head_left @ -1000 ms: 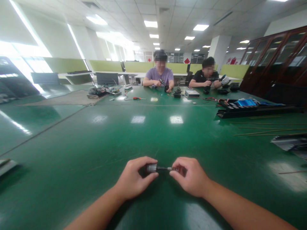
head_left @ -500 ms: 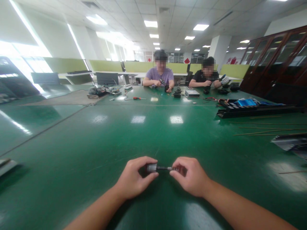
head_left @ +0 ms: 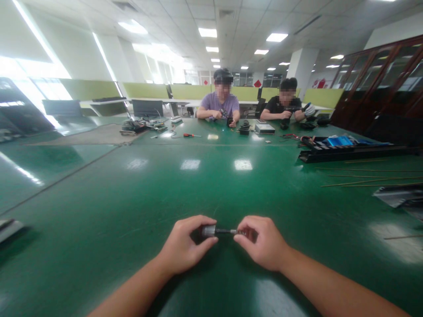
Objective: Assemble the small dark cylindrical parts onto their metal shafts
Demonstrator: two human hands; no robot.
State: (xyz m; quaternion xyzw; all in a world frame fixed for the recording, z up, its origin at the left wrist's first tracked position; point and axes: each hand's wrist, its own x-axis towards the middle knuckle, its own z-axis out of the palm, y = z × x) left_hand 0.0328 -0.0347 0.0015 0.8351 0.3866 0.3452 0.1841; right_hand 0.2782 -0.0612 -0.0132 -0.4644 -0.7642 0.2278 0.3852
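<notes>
A short silver cylinder is pinched between the thumb and fingers of my left hand, just above the green table. From its right side a thin dark rod or lead runs level toward my right hand. My right thumb and fingertips close on the far end, where a small light sleeve and a dark piece show. Fingers partly cover both ends, so the exact kind of part cannot be made out. Both forearms come in from the bottom edge.
The green table stretches ahead. Thin rods and a black channel-shaped piece lie at right. Farther off are a red-handled screwdriver, electronic parts, a grey box and two people handling tools.
Both hands and the part between them stay practically where they were. The two people across the table shift their heads very slightly.
</notes>
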